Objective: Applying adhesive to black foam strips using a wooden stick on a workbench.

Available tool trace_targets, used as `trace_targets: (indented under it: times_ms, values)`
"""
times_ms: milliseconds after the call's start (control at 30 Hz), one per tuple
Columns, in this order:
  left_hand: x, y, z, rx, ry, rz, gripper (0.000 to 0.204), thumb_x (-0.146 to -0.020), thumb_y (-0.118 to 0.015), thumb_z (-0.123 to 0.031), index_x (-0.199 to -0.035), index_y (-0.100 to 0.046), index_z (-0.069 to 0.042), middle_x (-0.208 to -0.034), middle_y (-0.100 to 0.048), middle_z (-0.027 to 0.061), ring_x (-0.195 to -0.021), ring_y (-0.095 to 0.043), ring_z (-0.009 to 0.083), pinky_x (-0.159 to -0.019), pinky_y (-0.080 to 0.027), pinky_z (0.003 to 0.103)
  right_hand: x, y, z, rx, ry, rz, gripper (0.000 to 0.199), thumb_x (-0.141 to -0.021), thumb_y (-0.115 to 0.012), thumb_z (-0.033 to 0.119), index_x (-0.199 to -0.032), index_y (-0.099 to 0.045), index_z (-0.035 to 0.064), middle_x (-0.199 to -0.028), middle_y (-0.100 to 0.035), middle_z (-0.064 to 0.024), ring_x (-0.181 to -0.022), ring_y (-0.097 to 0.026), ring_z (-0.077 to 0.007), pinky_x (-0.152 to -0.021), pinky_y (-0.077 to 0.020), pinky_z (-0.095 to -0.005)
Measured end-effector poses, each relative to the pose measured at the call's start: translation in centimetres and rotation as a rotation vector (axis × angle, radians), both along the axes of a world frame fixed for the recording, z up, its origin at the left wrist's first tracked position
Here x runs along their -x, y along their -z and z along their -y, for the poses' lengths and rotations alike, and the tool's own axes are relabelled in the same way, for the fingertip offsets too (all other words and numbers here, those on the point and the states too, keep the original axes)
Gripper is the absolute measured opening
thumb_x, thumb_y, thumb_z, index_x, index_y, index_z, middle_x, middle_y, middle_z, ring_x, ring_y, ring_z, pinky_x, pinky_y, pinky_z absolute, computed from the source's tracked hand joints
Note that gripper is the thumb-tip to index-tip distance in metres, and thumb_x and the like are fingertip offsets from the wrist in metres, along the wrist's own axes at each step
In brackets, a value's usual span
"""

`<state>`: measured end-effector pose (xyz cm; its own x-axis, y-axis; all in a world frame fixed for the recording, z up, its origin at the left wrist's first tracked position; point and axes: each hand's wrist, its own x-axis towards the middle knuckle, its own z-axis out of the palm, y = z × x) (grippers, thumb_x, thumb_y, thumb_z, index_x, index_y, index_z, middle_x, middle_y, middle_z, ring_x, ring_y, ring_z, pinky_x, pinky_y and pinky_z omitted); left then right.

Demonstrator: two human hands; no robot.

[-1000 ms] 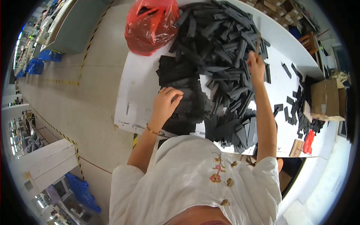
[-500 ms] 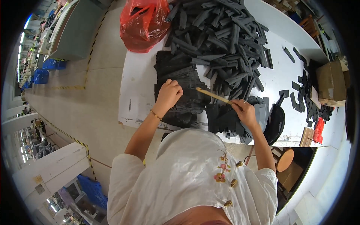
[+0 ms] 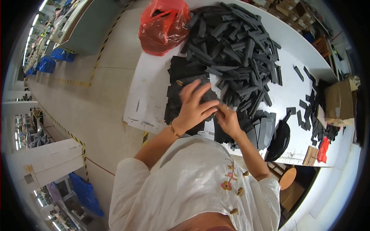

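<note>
My left hand (image 3: 194, 106) is spread open, slightly blurred, over a layer of overlapping black flat pieces (image 3: 187, 67) at the table's near left. Close beside its fingertips, my right hand (image 3: 228, 122) is closed with thumb and fingers pinched. It grips a thin wooden stick; only the stick's light tip (image 3: 179, 82) shows past my left hand, and the rest is hidden. A large heap of black folded strips (image 3: 237, 50) lies beyond my hands. Right of my right wrist are grey and black flat pieces (image 3: 264, 131).
A red plastic bag (image 3: 163, 29) stands at the far left of the white table (image 3: 144, 88). To the right lie a black curved pouch (image 3: 279, 140), scattered black pieces (image 3: 304, 111) and a cardboard box (image 3: 339, 102). A round stool (image 3: 288, 178) is below the table's right edge.
My left hand has opened from a loose curl and moved right. My right hand has moved left with the stick, so the hands now nearly meet. The view has shifted slightly.
</note>
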<state>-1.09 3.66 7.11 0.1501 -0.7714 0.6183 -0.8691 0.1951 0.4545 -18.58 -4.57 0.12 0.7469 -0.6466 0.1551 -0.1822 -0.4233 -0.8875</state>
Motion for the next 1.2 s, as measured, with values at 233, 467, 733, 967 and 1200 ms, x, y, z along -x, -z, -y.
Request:
trace_targets:
  times_ms: [233, 467, 733, 967, 1200]
  values:
    - [-0.9, 5.7, -1.6, 0.089, 0.090, -2.101, 0.027, -0.091, -0.064, -0.018, -0.105, -0.061, 0.004, -0.087, -0.065, 0.0149, -0.085, -0.066, 0.0287, -0.084, -0.053, 0.040, -4.2, 0.3, -3.9, 0.030, 0.026, 0.062, 0.028, -0.082, -0.056, -0.005, -0.110, -0.058, -0.0039, -0.086, -0.062, -0.0215, -0.076, -0.063, -0.0385, -0.066, -0.0494, -0.0392]
    - [-4.9, 3.6, -0.8, 0.218, -0.421, -1.913, 0.035, -0.088, -0.069, -0.033, -0.091, -0.063, 0.001, -0.061, -0.054, 0.0034, -0.044, -0.048, 0.0113, -0.043, -0.041, 0.025, -2.9, 0.9, -7.6, -0.007, 0.063, -0.184, 0.008, -0.085, -0.061, 0.004, -0.090, -0.058, -0.0012, -0.074, -0.060, -0.0244, -0.069, -0.060, -0.0436, -0.057, -0.0468, -0.0448]
    - [-8.3, 2.8, 0.5, 0.351, -0.360, -1.909, 0.031, -0.094, -0.059, -0.033, -0.080, -0.058, -0.006, -0.050, -0.037, -0.0042, -0.038, -0.025, 0.0042, -0.037, -0.019, 0.022, 6.6, -1.8, -4.2, -0.196, 0.034, -0.370, 0.028, -0.082, -0.075, 0.021, -0.076, -0.058, 0.0002, -0.052, -0.051, -0.0066, -0.050, -0.044, -0.0081, -0.047, -0.0389, -0.0278]
    - [-2.9, 3.1, 2.7, 0.091, -0.353, -2.027, 0.030, -0.095, -0.057, -0.034, -0.092, -0.060, -0.004, -0.060, -0.050, -0.0009, -0.048, -0.039, 0.0063, -0.047, -0.029, 0.021, -5.3, -3.3, -1.4, -0.453, 0.236, 0.244, 0.019, -0.089, -0.066, 0.009, -0.104, -0.059, -0.0012, -0.073, -0.054, 0.0004, -0.061, -0.048, -0.0071, -0.055, -0.0409, -0.0223]
    - [-2.3, 4.1, 0.6, -0.797, 0.366, -1.395, 0.031, -0.098, -0.051, -0.030, -0.095, -0.059, 0.001, -0.068, -0.057, 0.0060, -0.054, -0.055, 0.0118, -0.054, -0.044, 0.024, -6.9, -4.6, 2.5, -0.032, 0.202, 0.143, 0.011, -0.084, -0.068, 0.004, -0.078, -0.061, -0.0026, -0.068, -0.048, -0.0020, -0.062, -0.045, -0.0089, -0.055, -0.0361, -0.0267]
